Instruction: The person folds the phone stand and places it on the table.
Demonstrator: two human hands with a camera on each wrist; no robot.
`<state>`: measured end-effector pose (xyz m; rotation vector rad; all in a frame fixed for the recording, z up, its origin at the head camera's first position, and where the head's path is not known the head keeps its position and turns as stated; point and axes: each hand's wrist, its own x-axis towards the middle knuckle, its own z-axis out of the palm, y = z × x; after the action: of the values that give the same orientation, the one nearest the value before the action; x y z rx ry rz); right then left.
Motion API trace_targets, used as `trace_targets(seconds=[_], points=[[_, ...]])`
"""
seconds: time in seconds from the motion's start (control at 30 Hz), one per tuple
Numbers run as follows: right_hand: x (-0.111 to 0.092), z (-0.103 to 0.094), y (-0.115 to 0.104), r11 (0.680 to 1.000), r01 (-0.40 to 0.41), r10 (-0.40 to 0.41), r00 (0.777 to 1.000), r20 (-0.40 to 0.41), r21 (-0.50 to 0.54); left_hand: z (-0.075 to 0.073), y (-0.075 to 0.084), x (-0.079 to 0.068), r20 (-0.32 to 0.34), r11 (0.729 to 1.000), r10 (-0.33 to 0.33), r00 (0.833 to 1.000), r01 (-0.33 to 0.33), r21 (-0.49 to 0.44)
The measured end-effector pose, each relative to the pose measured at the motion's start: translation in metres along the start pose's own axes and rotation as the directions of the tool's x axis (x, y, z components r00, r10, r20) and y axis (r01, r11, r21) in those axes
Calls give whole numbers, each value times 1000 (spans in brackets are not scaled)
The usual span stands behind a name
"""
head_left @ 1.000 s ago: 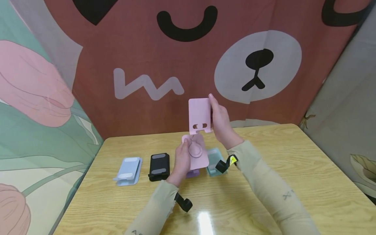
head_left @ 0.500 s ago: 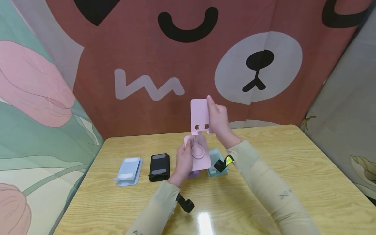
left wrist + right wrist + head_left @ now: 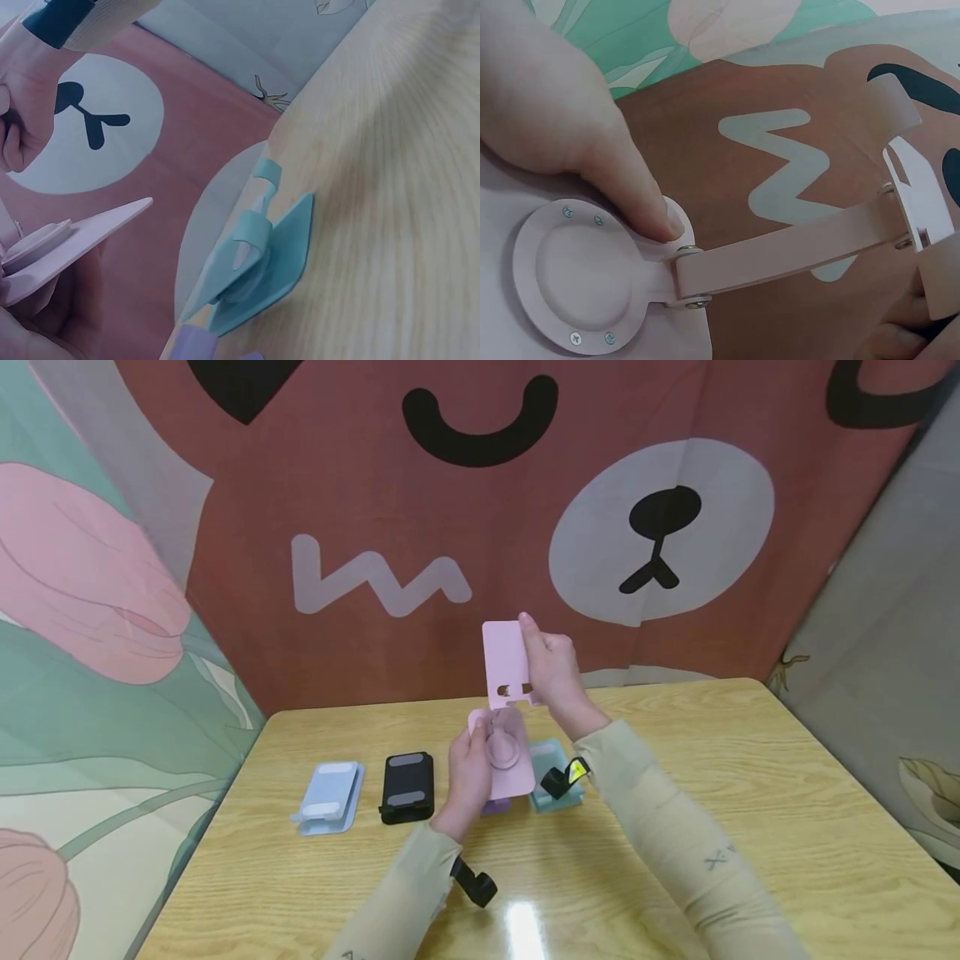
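Observation:
A pink folding phone stand (image 3: 517,777) is held up over the table, its hinged arm unfolded between base and upper plate (image 3: 501,656). My left hand (image 3: 468,777) grips the base's left edge, thumb on top beside the round hub (image 3: 581,277). On the plate's right side, my right hand (image 3: 555,672) holds on, thumb along its face. The right wrist view shows the straight arm (image 3: 795,244) joining hub and plate, with screws at its joints. Part of the right hand's fingers is hidden behind the plate.
On the wooden table (image 3: 675,860) a light blue stand (image 3: 330,797) and a black stand (image 3: 407,787) lie folded at left. Behind my hands sit a purple stand (image 3: 495,804), mostly hidden, and a teal stand (image 3: 551,797). A printed cloth (image 3: 360,652) hangs along the table's back edge.
The upper plate has come down slightly and tilted a little, with my right hand shifting left and down. My left hand has moved only slightly, still gripping the base.

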<state>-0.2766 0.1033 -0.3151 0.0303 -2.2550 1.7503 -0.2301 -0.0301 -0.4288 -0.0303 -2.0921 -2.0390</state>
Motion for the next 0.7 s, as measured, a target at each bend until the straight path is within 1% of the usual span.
trace_targets(seconds=[0.07, 0.17, 0.3, 0.4, 0.5, 0.57, 0.7], points=[[-1, 0, 1, 999, -36, 36, 999, 18, 3, -1, -2, -1, -3, 1000, 14, 1000, -14, 11], [-1, 0, 2, 998, -59, 58, 998, 40, 13, -2, -4, -2, -16, 999, 32, 999, -31, 42], [-3, 2, 2, 997, -83, 82, 995, 60, 6, -3, -5, 0, -44, 998, 27, 999, -24, 66], [-8, 6, 4, 996, -88, 87, 992, 92, 7, -6, -3, 5, -87, 997, 18, 996, -10, 81], [-18, 13, 11, 995, -101, 99, 985, 143, 1, -11, 0, 9, -129, 995, 14, 992, -2, 95], [-25, 17, 18, 993, -121, 118, 979, 167, 9, -14, 0, 12, -140, 996, 9, 990, 3, 86], [-33, 22, 29, 989, -138, 127, 978, 166, 55, -18, -3, 14, -120, 999, -22, 993, 26, 35]])
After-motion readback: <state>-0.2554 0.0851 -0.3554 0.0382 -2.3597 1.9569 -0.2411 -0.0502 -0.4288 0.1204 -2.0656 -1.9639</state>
